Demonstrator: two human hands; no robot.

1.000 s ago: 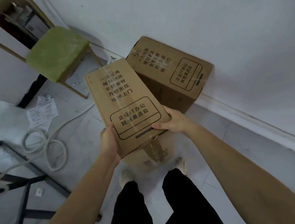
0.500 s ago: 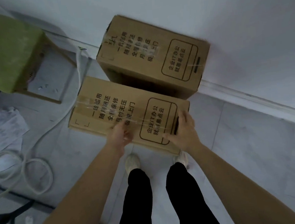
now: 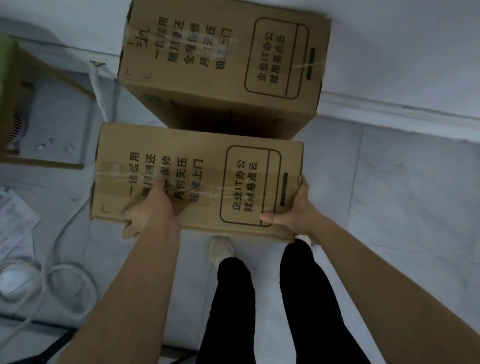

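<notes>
Floor (image 3: pixel 408 196), box (image 3: pixel 201 156); right hand (image 3: pixel 299 211) now endward

Matt brown cardboard box (image 3: pixel 202 167) sealed with glossy clear tape, second cardboard box (image 3: pixel 221 52) at twelve o'clock alike, smooth pale floor tiles (image 3: pixel 408 196).

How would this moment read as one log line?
left hand: grips near box front edge | right hand: grips its right end | far box: by wall

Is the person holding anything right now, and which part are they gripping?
Yes, the nearer cardboard box, with both hands. The left hand grips its near long edge, and the right hand grips its near right corner, thumb on top.
</notes>
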